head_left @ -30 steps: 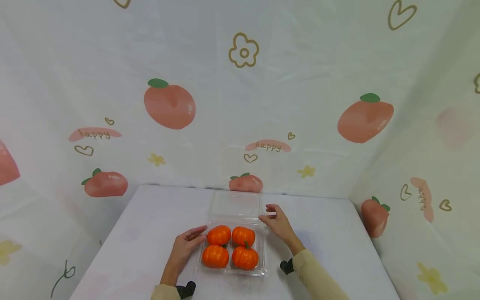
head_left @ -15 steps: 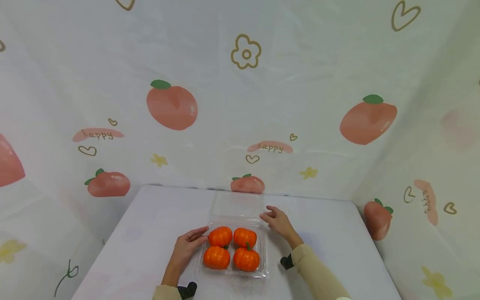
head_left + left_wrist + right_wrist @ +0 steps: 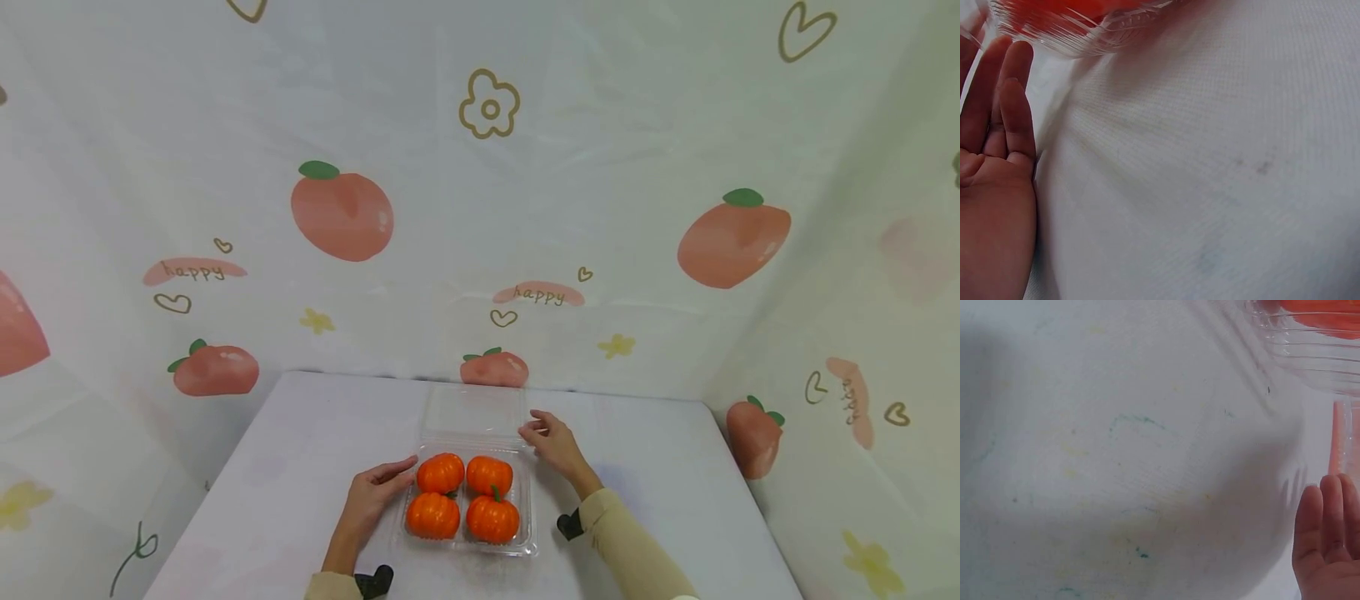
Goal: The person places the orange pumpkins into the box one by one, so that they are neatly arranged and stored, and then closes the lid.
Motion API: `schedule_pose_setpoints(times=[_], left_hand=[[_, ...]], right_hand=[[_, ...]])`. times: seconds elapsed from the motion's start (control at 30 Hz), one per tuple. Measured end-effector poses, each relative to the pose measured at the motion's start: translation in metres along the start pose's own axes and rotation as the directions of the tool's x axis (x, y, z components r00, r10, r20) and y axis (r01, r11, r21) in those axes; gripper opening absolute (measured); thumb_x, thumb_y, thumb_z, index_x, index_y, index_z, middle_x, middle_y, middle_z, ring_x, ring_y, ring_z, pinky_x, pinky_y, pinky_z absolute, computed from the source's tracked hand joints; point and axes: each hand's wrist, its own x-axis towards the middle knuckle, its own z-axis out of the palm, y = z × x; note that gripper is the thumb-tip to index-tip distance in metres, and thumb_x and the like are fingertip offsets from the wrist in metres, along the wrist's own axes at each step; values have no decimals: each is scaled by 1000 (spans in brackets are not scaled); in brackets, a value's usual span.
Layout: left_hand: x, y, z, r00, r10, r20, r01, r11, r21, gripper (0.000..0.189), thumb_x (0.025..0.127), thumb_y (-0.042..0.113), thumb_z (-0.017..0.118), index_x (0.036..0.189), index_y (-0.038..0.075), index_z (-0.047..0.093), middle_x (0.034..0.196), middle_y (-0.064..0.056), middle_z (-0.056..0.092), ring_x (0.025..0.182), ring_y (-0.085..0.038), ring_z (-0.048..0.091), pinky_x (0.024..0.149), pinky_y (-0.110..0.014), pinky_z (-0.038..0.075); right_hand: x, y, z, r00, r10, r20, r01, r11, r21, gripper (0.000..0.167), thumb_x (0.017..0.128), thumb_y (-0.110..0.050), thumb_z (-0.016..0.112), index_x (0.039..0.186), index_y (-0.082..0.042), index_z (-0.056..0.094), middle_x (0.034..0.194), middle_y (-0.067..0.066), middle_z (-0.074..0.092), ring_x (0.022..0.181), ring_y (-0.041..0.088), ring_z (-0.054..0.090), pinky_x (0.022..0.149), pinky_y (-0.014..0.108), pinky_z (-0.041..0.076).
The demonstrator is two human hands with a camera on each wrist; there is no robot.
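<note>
Several small orange pumpkins (image 3: 492, 520) sit in two rows in a clear plastic clamshell box (image 3: 532, 508) at the middle of the table. Its lid (image 3: 476, 412) lies folded back toward the wall. My left hand (image 3: 367, 498) is at the box's left side, fingertips by the rim; the left wrist view shows extended fingers beside the ribbed plastic wall. On the other side, my right hand (image 3: 557, 444) has its fingertips at the right edge near the hinge. Straight fingers (image 3: 1333, 515) show in the right wrist view, below the box corner; whether they touch the plastic I cannot tell.
A white cloth covers the table (image 3: 300, 467). Behind and on both sides hangs a white curtain (image 3: 420, 108) printed with fruit, hearts and flowers. Dark heart-shaped pieces (image 3: 375, 581) are at both wrists.
The view shifts very slightly. Both hands, the box and the pumpkins stay essentially in place.
</note>
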Motion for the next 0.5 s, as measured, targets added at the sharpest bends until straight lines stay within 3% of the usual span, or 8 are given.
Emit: schedule_pose_setpoints(times=[0.27, 0.5], left_hand=[[-2, 1, -1, 1000, 2, 0, -2, 1000, 15, 41, 88, 42, 79, 121, 18, 77, 127, 3, 74, 128, -18, 64, 109, -33, 53], [-1, 2, 0, 1000, 5, 20, -5, 1000, -21, 40, 89, 34, 79, 124, 16, 75, 130, 0, 73, 122, -15, 67, 104, -24, 55]], right_hand=[[-1, -3, 0, 1000, 1, -28, -1, 1000, -2, 57, 94, -26, 73, 141, 1, 54, 119, 18, 71, 100, 26, 69, 80, 34, 63], [-1, -1, 0, 999, -13, -40, 13, 1000, 13, 57, 94, -23, 73, 142, 1, 53, 119, 18, 70, 98, 24, 69, 77, 30, 62]])
